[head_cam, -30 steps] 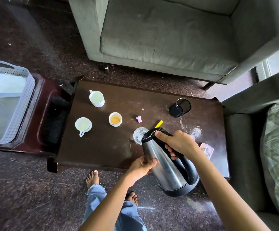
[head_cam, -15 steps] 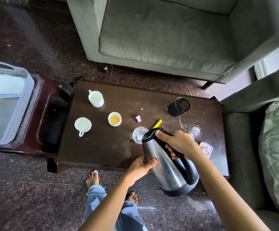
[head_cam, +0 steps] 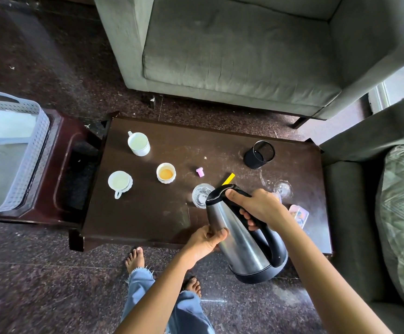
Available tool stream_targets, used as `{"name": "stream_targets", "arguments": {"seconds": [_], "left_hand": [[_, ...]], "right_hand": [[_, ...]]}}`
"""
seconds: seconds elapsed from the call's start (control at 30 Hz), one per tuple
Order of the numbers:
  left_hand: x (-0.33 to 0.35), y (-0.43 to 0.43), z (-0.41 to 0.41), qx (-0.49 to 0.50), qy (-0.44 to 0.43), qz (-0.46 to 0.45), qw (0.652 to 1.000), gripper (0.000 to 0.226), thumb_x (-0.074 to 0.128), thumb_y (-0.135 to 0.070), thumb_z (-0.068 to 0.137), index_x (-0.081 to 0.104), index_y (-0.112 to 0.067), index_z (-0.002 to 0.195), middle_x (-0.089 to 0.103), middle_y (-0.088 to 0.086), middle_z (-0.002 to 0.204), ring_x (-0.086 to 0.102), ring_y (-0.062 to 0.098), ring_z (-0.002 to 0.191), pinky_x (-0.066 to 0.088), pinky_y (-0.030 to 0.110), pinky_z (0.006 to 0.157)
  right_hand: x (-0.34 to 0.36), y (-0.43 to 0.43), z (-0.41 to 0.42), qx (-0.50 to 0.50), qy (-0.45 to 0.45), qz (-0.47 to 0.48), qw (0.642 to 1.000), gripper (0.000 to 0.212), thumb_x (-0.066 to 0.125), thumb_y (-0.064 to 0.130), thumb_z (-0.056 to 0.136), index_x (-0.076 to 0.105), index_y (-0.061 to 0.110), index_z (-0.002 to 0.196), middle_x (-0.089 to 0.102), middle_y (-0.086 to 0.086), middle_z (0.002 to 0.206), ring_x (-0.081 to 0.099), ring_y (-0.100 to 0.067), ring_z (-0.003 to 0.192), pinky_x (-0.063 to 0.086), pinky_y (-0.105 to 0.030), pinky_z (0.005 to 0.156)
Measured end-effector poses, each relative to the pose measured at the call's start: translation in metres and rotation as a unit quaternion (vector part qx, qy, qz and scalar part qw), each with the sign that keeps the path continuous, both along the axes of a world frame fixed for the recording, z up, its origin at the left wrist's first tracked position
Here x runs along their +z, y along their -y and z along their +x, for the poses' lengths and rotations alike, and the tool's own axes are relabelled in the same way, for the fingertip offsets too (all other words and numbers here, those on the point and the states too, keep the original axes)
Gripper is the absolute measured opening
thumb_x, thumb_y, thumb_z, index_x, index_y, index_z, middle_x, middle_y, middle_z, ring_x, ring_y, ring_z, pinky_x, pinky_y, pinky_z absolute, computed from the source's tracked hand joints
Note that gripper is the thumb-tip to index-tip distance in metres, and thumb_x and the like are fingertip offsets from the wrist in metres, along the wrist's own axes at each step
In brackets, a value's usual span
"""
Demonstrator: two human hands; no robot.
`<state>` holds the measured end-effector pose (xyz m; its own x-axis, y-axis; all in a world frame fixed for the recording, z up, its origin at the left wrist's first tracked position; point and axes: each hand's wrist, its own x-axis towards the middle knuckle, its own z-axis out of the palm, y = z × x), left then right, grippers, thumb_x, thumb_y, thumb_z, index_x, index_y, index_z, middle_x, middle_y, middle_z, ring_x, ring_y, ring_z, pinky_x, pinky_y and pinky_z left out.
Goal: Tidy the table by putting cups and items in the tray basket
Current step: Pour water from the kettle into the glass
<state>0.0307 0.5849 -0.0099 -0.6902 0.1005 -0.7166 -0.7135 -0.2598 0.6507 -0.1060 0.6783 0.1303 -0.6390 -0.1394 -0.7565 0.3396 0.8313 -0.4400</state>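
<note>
A steel kettle (head_cam: pixel 242 239) is held tilted over the near edge of the table (head_cam: pixel 148 213), its handle gripped by the right hand (head_cam: pixel 259 208) with the thumb on the lid, its body steadied by the left hand (head_cam: pixel 204 239) cupped against the side. Just beyond the right thumb stands a glass (head_cam: pixel 201 195); three cups (head_cam: pixel 138 143) lie further left of the left hand. The basket (head_cam: pixel 37 145) sits well off to the left. The kettle is best kept upright and supported underneath while it is carried across, clear of the glass.
</note>
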Motion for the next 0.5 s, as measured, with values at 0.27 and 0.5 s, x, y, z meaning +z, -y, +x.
{"name": "stream_targets", "arguments": {"seconds": [0.27,0.5], "left_hand": [[-0.010,-0.001,0.000,-0.022,0.011,-0.041,0.999,0.101,0.065,-0.087,0.039,0.059,-0.019,0.113,0.069,0.000,0.108,0.065,0.015,0.103,0.051,0.038,0.097],[-0.017,0.002,0.004,-0.003,0.002,-0.056,0.998,0.079,0.073,-0.078,0.045,0.059,-0.016,0.092,0.069,0.001,0.090,0.062,0.009,0.087,0.045,0.022,0.078]], "right_hand": [[-0.004,-0.004,-0.001,-0.002,-0.010,0.003,1.000,0.061,0.066,0.062,0.078,0.060,0.002,0.068,0.055,-0.003,0.051,0.050,-0.019,0.039,0.060,-0.041,0.054],[-0.019,-0.019,0.017,-0.002,-0.057,0.000,0.998,0.064,0.063,0.065,0.077,0.059,0.004,0.057,0.058,-0.007,0.048,0.056,-0.020,0.039,0.053,-0.028,0.046]]}}
